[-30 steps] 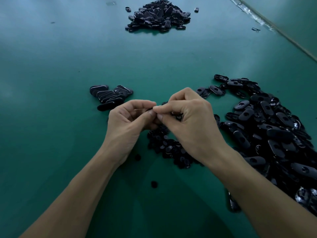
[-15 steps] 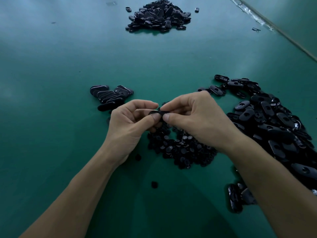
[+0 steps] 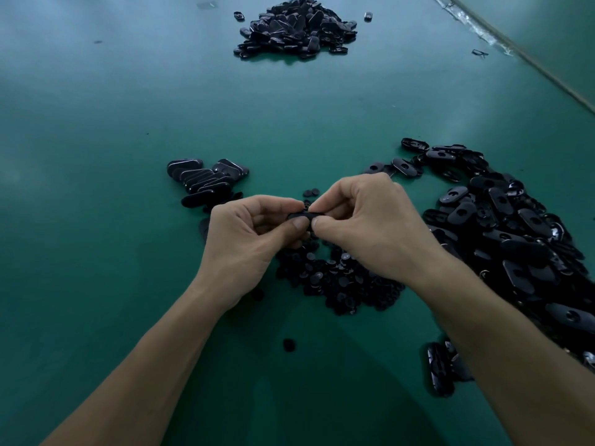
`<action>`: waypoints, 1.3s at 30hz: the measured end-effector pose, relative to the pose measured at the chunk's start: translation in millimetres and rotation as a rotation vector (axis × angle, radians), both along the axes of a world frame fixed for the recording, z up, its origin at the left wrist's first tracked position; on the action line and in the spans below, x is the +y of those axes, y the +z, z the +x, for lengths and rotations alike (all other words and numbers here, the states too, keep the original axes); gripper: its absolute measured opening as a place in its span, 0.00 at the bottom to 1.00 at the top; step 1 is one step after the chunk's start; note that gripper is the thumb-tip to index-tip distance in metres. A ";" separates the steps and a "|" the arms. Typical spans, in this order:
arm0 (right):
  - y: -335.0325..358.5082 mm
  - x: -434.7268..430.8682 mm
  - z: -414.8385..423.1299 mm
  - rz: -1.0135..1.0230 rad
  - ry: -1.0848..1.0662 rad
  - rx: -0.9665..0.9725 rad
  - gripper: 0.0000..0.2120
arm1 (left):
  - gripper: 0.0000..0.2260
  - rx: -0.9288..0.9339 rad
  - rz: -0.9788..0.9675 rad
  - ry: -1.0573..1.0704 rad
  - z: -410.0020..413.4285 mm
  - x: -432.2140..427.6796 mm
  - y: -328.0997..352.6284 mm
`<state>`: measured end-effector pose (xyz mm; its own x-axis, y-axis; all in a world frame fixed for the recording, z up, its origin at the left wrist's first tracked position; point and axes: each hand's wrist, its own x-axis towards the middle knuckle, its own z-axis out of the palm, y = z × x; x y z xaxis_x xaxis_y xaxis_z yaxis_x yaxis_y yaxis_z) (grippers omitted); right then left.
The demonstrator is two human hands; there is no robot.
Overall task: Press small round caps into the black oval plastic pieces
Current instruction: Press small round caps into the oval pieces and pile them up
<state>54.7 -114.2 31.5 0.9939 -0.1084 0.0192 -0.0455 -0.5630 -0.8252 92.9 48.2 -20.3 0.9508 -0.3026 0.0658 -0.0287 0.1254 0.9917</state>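
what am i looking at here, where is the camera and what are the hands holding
No machine here: a camera worn on a person's head looks down at their two bare hands. The left hand and right hand both pinch one black oval piece above a green table. Under them lies a heap of small round caps. On the right is a big loose pile of oval pieces, on the left a small neat stack, far off another pile. Whether a cap sits in the held piece is hidden.
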 end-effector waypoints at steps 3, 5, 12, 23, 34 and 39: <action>1.3 -1.6 0.4 0.000 0.006 0.001 0.05 | 0.09 -0.011 -0.006 0.032 -0.5 -0.3 1.9; 1.2 -2.7 0.1 -0.003 0.025 -0.002 0.05 | 0.07 -0.034 0.002 0.043 -0.2 0.5 2.0; 2.8 -8.3 6.4 -0.060 0.039 -0.053 0.09 | 0.11 -0.216 0.108 0.192 1.8 5.1 -1.1; -27.8 -62.8 18.4 -0.720 -0.181 0.294 0.23 | 0.04 -0.379 0.600 0.564 17.4 26.6 1.0; -23.8 -66.3 24.5 -0.760 -0.196 0.109 0.12 | 0.03 -0.285 0.867 0.582 22.1 32.2 -5.7; -22.0 -67.7 26.0 -0.743 -0.214 -0.004 0.07 | 0.03 -0.297 0.886 0.578 23.8 34.2 -8.6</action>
